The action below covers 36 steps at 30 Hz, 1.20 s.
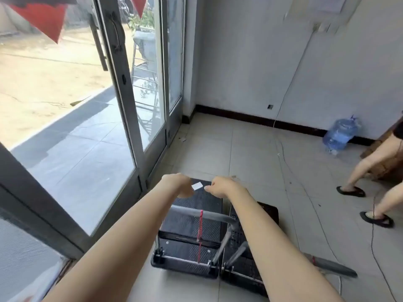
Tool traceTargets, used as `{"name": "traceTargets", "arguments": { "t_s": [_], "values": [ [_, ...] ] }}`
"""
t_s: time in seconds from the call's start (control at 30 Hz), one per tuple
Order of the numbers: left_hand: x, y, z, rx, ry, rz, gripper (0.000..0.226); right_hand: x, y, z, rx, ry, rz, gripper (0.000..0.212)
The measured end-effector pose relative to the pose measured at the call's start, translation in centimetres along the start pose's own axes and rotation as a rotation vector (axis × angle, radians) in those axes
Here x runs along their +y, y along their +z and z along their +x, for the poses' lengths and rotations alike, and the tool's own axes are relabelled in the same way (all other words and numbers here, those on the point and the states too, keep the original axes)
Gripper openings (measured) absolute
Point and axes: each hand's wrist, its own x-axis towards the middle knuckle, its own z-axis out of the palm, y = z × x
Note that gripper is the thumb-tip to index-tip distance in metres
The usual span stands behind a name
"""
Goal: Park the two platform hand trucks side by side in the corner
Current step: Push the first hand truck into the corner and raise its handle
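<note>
Both trucks stand abreast, short of the corner [189, 114] at 12 o'clock. Left hand [177, 184] and right hand [222, 186] pinch a white slip [197, 185], neither on a handle; next move: grasp the left truck [189, 232] and right truck [255, 243] handles and push forward.

Pale tiled floor [250, 149]: two black carts [189, 232] [246, 264] touching side by side up near, water jug [340, 134] far right by the wall.

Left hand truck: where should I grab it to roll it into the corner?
Take the left hand truck by its grey handle bar, from the near side with palms over the top. The bar runs crosswise above the near end of the deck, so a grip either side of the red ribbon should steer it straight.
</note>
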Motion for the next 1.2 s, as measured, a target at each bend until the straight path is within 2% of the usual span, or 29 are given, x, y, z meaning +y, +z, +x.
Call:
{"name": "traceTargets", "arguments": {
  "t_s": [0.1, 0.27, 0.4, 0.53, 0.7, 0.87, 0.97, 1.03, 1.13, 1.2],
  "values": [
    [-0.5, 1.2, 0.3, -0.049, -0.004, 0.009, 0.04, -0.9, 0.9, 0.2, -0.043, -0.014, -0.041, 0.05],
    [-0.7, 2.4, 0.8, -0.041, -0.014, 0.01, 0.04, -1.4, 2.0, 0.5, -0.035, -0.019, -0.044, 0.05],
    [-0.5, 3.6, 1.4, -0.014, -0.014, 0.003, 0.036, -1.3, 3.8, 1.4, -0.005, -0.005, -0.026, 0.036],
    [-0.3, 6.2, 2.3, 0.051, 0.001, -0.021, 0.031, -1.4, 7.0, 1.5, 0.062, 0.006, -0.039, 0.045],
    [-0.3, 11.5, 4.2, 0.165, 0.039, -0.03, 0.03, -1.7, 12.2, 1.8, 0.137, -0.024, -0.087, 0.038],
    [-0.6, 16.3, 5.9, 0.361, 0.05, -0.132, 0.029, -0.9, 16.0, 3.5, 0.316, -0.021, -0.084, 0.034],
    [-1.3, 17.7, 6.8, 0.505, 0.08, -0.203, 0.032, 0.0, 17.3, 4.3, 0.46, 0.025, -0.049, 0.047],
    [-1.7, 18.1, 7.2, 0.575, 0.082, -0.224, 0.036, 0.5, 17.9, 4.6, 0.494, 0.049, -0.064, 0.057],
    [-1.8, 17.7, 7.5, 0.455, 0.074, -0.216, 0.041, 1.0, 17.9, 4.6, 0.508, 0.091, -0.075, 0.053],
    [-1.8, 17.6, 7.9, 0.413, 0.069, -0.17, 0.057, 1.3, 17.8, 4.8, 0.485, 0.123, -0.061, 0.054]
  ]
}}
